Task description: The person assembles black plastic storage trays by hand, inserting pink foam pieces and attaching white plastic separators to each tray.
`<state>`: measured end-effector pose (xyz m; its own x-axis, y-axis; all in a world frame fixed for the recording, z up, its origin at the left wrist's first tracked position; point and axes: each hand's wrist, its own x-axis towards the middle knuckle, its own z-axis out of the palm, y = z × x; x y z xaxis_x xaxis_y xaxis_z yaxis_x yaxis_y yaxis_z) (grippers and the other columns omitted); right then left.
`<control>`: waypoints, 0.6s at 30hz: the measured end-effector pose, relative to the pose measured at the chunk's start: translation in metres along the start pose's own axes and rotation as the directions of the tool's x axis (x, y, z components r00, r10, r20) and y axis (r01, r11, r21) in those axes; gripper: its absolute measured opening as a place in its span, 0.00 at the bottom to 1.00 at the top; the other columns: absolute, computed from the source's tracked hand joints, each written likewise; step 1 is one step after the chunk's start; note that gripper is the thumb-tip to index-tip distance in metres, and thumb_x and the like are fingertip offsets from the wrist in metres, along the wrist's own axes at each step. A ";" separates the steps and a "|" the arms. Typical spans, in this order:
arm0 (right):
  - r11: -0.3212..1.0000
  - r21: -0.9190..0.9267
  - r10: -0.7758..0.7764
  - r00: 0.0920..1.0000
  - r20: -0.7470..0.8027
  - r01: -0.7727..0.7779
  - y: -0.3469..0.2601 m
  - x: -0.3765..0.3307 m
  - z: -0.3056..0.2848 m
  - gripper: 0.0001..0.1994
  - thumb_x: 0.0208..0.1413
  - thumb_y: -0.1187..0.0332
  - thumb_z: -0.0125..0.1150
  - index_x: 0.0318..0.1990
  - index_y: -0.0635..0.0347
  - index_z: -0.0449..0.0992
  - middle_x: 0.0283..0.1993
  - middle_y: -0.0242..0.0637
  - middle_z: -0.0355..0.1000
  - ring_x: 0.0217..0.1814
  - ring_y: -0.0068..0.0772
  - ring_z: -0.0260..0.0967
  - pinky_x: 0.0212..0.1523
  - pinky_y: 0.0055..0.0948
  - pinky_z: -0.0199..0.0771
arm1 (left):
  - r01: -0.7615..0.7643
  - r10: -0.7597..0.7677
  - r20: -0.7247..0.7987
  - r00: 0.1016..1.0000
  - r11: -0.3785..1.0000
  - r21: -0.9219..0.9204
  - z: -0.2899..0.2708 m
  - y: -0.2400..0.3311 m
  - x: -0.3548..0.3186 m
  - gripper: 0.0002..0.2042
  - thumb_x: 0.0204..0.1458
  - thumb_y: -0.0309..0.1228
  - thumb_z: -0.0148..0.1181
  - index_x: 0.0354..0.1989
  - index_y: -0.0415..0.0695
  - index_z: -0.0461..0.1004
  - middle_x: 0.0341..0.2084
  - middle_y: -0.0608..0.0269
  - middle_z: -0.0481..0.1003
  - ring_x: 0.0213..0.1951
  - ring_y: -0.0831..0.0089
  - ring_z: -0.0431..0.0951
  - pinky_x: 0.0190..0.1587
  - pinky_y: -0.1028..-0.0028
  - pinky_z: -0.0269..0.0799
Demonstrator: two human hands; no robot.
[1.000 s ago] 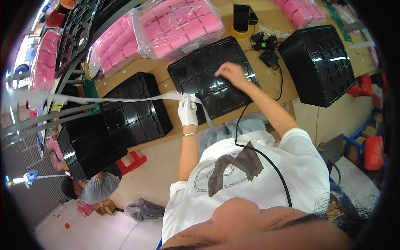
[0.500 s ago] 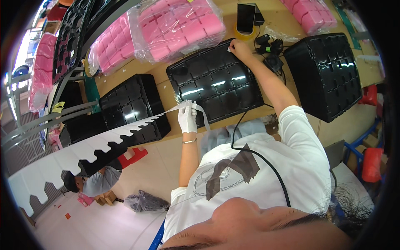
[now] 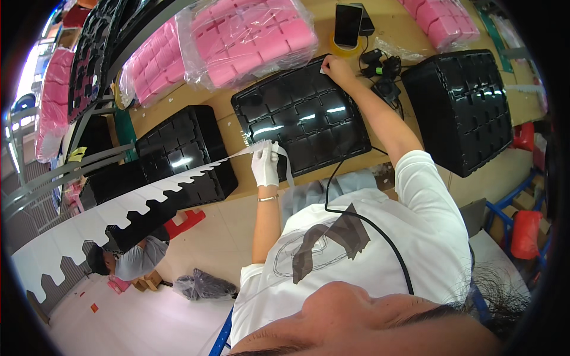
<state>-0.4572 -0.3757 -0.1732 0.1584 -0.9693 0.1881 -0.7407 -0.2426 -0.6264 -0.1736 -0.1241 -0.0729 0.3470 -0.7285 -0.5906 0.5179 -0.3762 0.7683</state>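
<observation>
My left hand point(image 3: 265, 165), in a white glove, grips a long white strip with a notched edge point(image 3: 148, 207). The strip runs from that hand down to the lower left. In front of me a wide black moulded tray point(image 3: 297, 113) lies on the wooden table point(image 3: 409, 32). My bare right hand point(image 3: 338, 68) reaches over it to the far right corner. There its fingertips pinch a small white label point(image 3: 323, 70) against the tray's edge.
Stacks of black trays stand at the left point(image 3: 184, 148) and right point(image 3: 466, 104). Bagged pink foam pads point(image 3: 243, 38) lie at the back, next to a phone point(image 3: 347, 24) and black cables point(image 3: 380, 71). Another person point(image 3: 127, 261) crouches on the floor lower left, and red stools point(image 3: 525, 231) stand at the right.
My right hand has moved from the tray's middle to its far right corner. The white strip has been drawn out longer, toward the lower left. My left hand has stayed put.
</observation>
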 end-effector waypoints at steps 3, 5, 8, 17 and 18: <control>0.999 -0.040 -0.006 1.000 -0.009 0.005 0.001 -0.003 0.003 0.07 0.49 0.68 0.65 0.33 0.61 0.76 0.35 0.48 0.76 0.39 0.50 0.74 0.41 0.41 0.73 | -0.017 0.017 0.004 1.000 1.000 0.017 0.002 0.001 -0.002 0.06 0.57 0.27 0.62 0.38 0.39 0.72 0.25 0.66 0.73 0.21 0.87 0.63 0.23 0.86 0.57; 0.995 -0.001 -0.096 0.993 0.069 0.097 0.004 -0.011 -0.006 0.07 0.50 0.69 0.65 0.33 0.61 0.76 0.34 0.46 0.76 0.37 0.46 0.74 0.39 0.38 0.73 | -0.027 0.027 0.018 0.999 0.999 0.027 0.004 0.002 -0.003 0.05 0.57 0.26 0.62 0.38 0.40 0.73 0.24 0.68 0.71 0.22 0.87 0.63 0.23 0.86 0.56; 0.976 0.216 -0.067 0.975 0.214 0.019 -0.021 -0.038 -0.017 0.06 0.51 0.68 0.65 0.31 0.61 0.77 0.31 0.40 0.75 0.33 0.36 0.74 0.36 0.33 0.72 | -0.046 0.046 0.002 0.999 0.998 0.051 -0.002 0.000 -0.003 0.05 0.56 0.25 0.62 0.38 0.39 0.74 0.26 0.69 0.71 0.23 0.88 0.63 0.25 0.87 0.57; -0.087 0.732 0.032 0.733 0.680 -0.676 -0.131 -0.170 -0.015 0.09 0.59 0.70 0.58 0.44 0.62 0.74 0.36 0.34 0.74 0.35 0.20 0.69 0.37 0.20 0.68 | 0.018 -0.013 0.211 0.977 1.000 -0.022 0.017 -0.011 -0.004 0.05 0.57 0.24 0.61 0.38 0.40 0.72 0.26 0.69 0.68 0.27 0.83 0.67 0.36 0.82 0.66; -0.003 0.724 0.045 0.723 0.689 -0.689 -0.142 -0.176 -0.012 0.10 0.59 0.67 0.60 0.45 0.62 0.75 0.34 0.31 0.73 0.34 0.19 0.68 0.35 0.19 0.67 | 0.025 -0.015 0.263 0.965 0.999 -0.032 0.020 -0.012 -0.006 0.05 0.57 0.24 0.61 0.37 0.41 0.71 0.26 0.69 0.68 0.27 0.83 0.67 0.37 0.81 0.66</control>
<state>-0.3881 -0.1705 -0.1081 0.5313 -0.7397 -0.4130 0.3656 0.6400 -0.6759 -0.1973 -0.1271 -0.0737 0.1213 -0.8475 -0.5167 0.5515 -0.3753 0.7450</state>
